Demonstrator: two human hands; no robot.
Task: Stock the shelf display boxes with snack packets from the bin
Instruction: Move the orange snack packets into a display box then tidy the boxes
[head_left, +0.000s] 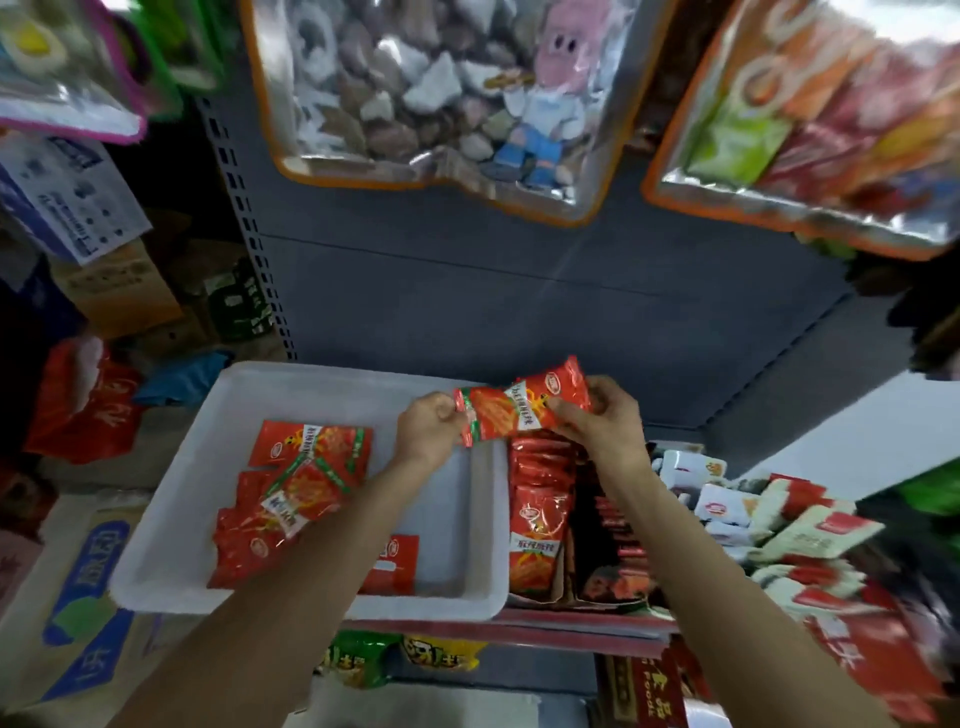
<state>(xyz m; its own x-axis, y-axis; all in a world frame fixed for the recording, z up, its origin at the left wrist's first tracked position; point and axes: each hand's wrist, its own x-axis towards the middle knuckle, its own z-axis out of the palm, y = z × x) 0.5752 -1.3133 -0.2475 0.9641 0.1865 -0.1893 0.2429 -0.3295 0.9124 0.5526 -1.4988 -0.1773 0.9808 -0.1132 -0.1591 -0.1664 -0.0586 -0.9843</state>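
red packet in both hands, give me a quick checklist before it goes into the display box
1. Grip: left hand pinches one end of the red packet, right hand holds the other. Ok.
2. Held stack: one packet or several, cannot tell.
3. Position: packet is above the rear of the display box. Ok.
4. Room in the box: standing packets fill the visible row; a free slot, cannot tell.
5. Orientation: held sideways while boxed packets stand upright. Not ok.
6. Supply: loose red packets remain in the white bin. Ok.

Both hands, left (428, 428) and right (605, 415), hold one red snack packet (519, 408) (held crosswise) above the white bin (171, 519).
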